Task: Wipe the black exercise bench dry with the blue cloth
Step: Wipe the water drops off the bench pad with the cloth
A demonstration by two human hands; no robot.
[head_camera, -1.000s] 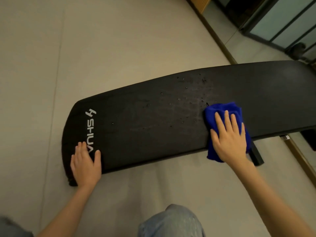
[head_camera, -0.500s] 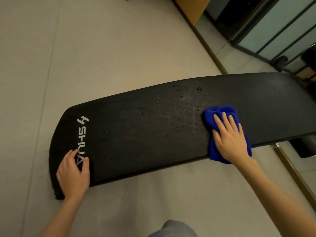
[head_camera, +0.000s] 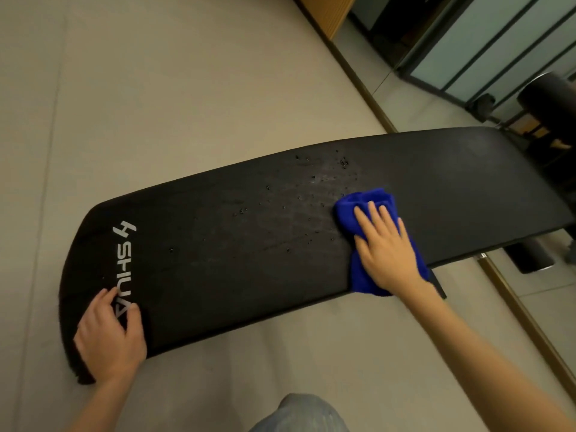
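Beige floor (head_camera: 156, 104), droplets (head_camera: 343, 163) on bench (head_camera: 218, 275), rt hand (head_camera: 386, 254) on blue cloth (head_camera: 363, 204)

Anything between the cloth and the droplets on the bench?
Nothing visible. The right hand presses the cloth flat on the bench, and the droplets lie on bare pad just to its left. The left hand rests at the logo end, beyond the wet patch.

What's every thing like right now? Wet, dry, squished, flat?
black exercise bench: wet, droplets dotted across its middle
blue cloth: bunched up, pressed onto the bench
right hand: flat, fingers straight, pressing on the cloth
left hand: resting on the bench's end
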